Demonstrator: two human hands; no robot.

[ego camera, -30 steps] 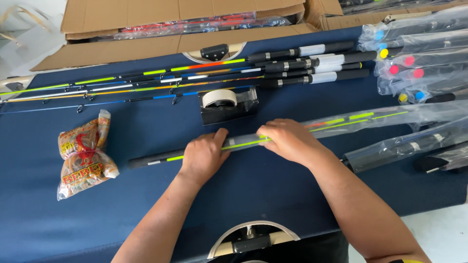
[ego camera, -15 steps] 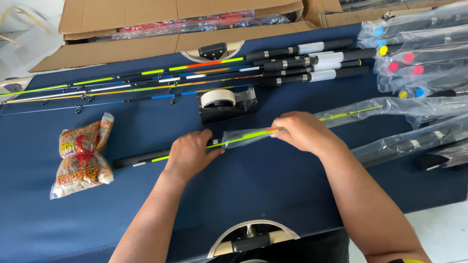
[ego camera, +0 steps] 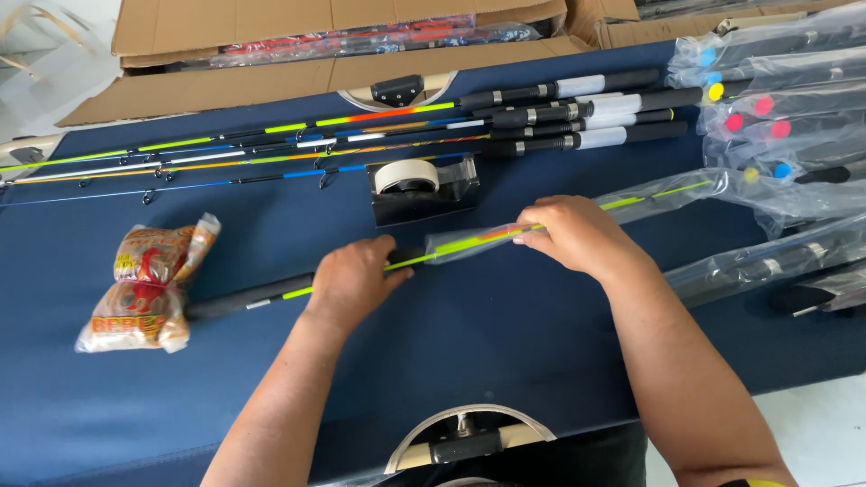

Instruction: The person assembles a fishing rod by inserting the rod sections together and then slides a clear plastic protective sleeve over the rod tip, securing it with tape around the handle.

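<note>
Fishing rod (ego camera: 271, 295) is lying across the blue desk (ego camera: 505, 334), its tip sitting inside a clear plastic sleeve (ego camera: 469, 241). Left hand (ego camera: 352, 284) is gripping the rod; right hand (ego camera: 577, 236) is pinching the sleeve. Cardboard box (ego camera: 271, 54) at twelve o'clock is holding bagged rods.

Bare blue worktop (ego camera: 505, 343) lies open on the near side, giving a hand free passage. On the far side, the tape dispenser (ego camera: 422, 188) and loose rods (ego camera: 361, 135) block the way. Bagged rods (ego camera: 776, 117) crowd the right, and a snack packet (ego camera: 149, 284) sits left.
</note>
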